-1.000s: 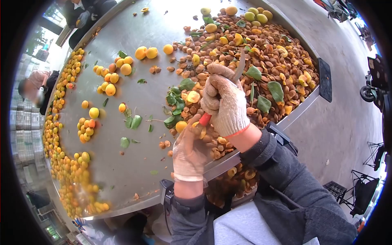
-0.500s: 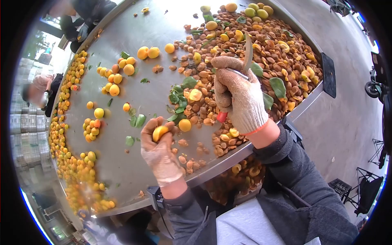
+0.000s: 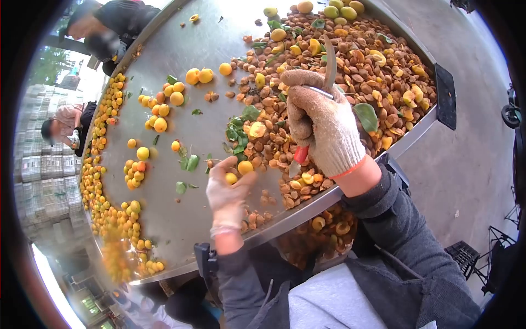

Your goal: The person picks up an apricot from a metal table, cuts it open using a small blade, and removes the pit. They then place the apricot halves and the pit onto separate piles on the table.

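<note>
My right hand [image 3: 323,123], in a whitish knit glove with brown-stained fingers, is closed round a knife with a red handle [image 3: 301,154]. Its curved blade [image 3: 330,63] points up past my thumb, and a short metal piece [image 3: 294,168] shows below the handle. My left hand [image 3: 227,194], gloved too and slightly blurred, reaches low over the metal table with thumb and forefinger spread. A whole apricot [image 3: 245,167] lies just beyond the fingertips, and a smaller yellow apricot [image 3: 230,179] shows in the gap between them. Green leaves [image 3: 236,131] lie beyond.
A large heap of brown apricot pits [image 3: 350,71] covers the table's right side. Loose apricots [image 3: 134,172] lie in clusters at left, with a long band of them [image 3: 101,148] along the far edge. Two people [image 3: 112,27] [image 3: 68,123] stand across the table. Below its metal rim [image 3: 296,222], fruit pieces [image 3: 323,230] fill a container.
My left hand has shifted right and its fingers have spread; before, they gripped a yellow apricot. My right hand keeps the knife, with more of its lower end showing. The view has shifted slightly.
</note>
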`<state>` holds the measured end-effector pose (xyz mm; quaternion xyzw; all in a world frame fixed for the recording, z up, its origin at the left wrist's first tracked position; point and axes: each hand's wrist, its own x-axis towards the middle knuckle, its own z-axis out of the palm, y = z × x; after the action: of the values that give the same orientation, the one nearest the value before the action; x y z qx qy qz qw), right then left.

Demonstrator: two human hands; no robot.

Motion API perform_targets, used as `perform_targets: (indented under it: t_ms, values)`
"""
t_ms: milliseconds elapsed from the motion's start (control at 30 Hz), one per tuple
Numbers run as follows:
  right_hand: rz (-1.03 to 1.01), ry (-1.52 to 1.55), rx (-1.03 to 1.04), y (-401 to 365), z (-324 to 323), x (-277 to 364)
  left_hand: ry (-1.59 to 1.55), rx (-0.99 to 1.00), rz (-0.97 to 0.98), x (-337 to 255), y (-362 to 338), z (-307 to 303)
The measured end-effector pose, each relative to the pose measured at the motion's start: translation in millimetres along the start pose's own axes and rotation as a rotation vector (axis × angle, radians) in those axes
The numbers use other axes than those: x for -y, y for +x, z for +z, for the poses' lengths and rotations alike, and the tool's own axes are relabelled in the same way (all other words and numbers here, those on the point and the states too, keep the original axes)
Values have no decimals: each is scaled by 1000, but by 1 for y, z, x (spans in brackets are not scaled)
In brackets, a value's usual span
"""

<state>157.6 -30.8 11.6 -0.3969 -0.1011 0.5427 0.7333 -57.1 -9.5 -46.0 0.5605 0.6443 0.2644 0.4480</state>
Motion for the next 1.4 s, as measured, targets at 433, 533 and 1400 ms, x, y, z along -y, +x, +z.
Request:
perform_targets:
  t_ms: [433, 533, 1400]
  values:
    - [27, 15, 6, 0, -2, 7, 329, -165, 366, -16, -40, -25]
    - [23, -42, 22, -1, 2, 4, 334, 237, 536, -32, -78, -38]
    - [-375, -1467, 320, 177, 130, -70, -943, 44, -134, -18, -32, -43]
